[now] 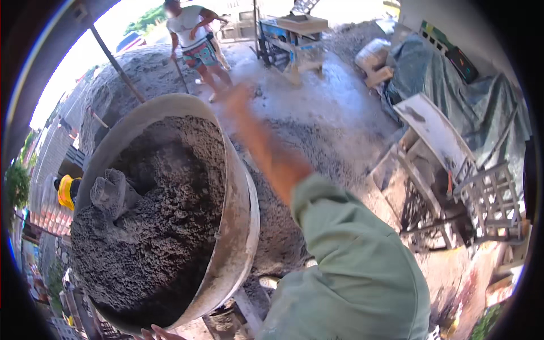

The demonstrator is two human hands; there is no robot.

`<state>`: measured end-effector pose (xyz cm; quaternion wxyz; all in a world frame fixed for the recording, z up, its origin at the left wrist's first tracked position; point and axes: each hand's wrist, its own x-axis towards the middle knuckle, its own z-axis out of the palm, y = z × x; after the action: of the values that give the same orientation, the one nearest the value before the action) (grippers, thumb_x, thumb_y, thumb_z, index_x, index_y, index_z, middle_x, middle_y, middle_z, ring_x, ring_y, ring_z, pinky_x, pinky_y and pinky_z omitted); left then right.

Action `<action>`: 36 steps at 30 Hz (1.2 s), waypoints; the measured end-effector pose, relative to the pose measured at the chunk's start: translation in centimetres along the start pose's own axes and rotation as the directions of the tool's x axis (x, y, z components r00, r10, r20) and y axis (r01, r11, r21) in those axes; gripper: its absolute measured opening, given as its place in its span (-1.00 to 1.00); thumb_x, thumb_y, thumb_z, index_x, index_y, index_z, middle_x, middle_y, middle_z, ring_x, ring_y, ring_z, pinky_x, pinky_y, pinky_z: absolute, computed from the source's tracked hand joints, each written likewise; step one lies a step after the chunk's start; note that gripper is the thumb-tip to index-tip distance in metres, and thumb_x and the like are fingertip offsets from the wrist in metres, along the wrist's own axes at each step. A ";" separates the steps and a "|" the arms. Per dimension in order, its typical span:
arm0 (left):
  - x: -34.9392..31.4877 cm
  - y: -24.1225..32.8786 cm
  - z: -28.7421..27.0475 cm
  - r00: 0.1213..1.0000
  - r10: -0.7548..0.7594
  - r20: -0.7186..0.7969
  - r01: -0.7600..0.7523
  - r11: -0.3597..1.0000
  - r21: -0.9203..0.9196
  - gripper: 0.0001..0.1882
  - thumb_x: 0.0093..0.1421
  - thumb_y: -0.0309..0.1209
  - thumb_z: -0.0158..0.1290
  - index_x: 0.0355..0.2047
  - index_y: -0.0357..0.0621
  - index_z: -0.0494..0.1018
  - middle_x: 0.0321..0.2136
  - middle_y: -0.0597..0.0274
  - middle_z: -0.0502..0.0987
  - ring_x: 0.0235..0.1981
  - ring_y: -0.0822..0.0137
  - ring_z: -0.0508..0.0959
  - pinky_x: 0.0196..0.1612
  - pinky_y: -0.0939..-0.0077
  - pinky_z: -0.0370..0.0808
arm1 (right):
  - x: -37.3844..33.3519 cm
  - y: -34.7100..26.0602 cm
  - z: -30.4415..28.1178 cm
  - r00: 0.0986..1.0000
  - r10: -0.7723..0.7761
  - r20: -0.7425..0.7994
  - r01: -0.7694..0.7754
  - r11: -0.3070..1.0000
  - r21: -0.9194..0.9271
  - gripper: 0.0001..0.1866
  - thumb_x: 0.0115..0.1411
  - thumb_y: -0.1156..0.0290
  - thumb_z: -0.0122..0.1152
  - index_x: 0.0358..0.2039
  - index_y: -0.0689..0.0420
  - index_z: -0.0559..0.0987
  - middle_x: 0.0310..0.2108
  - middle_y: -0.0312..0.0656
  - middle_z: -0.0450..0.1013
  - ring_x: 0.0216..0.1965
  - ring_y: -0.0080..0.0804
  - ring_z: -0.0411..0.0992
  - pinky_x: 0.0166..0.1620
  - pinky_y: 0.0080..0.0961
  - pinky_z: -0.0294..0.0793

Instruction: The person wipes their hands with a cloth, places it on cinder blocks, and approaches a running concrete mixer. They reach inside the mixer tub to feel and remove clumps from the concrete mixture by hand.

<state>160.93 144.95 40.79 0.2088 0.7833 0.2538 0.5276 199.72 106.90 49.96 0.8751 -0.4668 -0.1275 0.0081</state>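
The mixing drum (241, 226) blocks the near left; 1 person (190, 31) stands beyond. Right hand (239, 97) blurred, left hand (160, 334) cut off: I cannot tell either grip.

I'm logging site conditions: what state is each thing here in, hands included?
Drum: open-mouthed, partly filled.
Grey mix: clumpy, uneven.
Right hand: outstretched past the drum, blurred; open or closed unclear.
Left hand: at the drum's lower rim, mostly out of frame; grip unclear.
Tarp: draped, creased.
White board: tilted, dark-patched.
Other person: standing.
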 end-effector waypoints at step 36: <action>3.2 -5.5 9.1 0.983 0.183 0.008 -0.180 0.960 0.212 -0.85 0.15 -0.41 0.09 -0.35 -0.20 0.60 -0.11 0.02 0.45 0.01 0.07 0.32 0.04 0.19 0.27 | -12.1 20.0 9.4 0.894 -0.023 0.448 0.438 0.268 -0.858 -0.48 0.23 0.18 0.08 0.11 0.24 0.34 0.24 0.10 0.12 0.27 0.03 0.07 0.23 -0.16 0.10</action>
<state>169.48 150.66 36.60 0.0734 0.8181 0.2370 0.5189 187.90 124.24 35.99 0.3842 -0.8554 -0.3276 -0.1158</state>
